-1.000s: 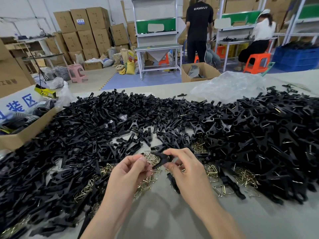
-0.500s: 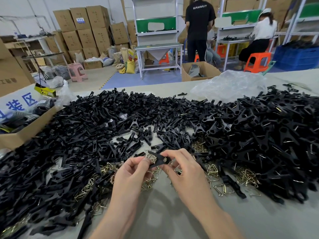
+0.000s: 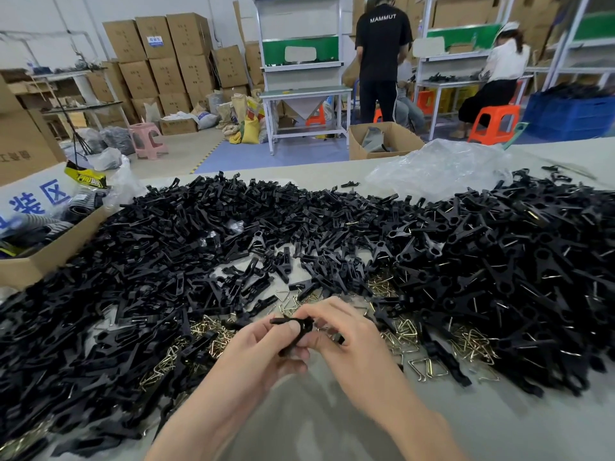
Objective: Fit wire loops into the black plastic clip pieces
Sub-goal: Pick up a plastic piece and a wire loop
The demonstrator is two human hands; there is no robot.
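Both hands meet above the table's near middle around one black plastic clip piece (image 3: 290,322). My left hand (image 3: 263,351) grips it from the left, thumb on top. My right hand (image 3: 346,337) pinches its right end with curled fingers. Whether a wire loop sits in the piece is hidden by the fingers. Loose brass-coloured wire loops (image 3: 419,367) lie on the table around the hands. A huge heap of black clip pieces (image 3: 186,247) covers the left and middle. A second heap (image 3: 499,267), with wire showing in its pieces, fills the right.
An open cardboard box (image 3: 36,257) stands at the table's left edge. Crumpled clear plastic bag (image 3: 439,168) lies at the far right of the grey table (image 3: 332,427). Beyond are stacked cartons, workbenches, stools and two people working.
Both hands have drawn closer together and slightly toward me. The clip piece has turned in my fingers, and my left thumb now lies on top of it.
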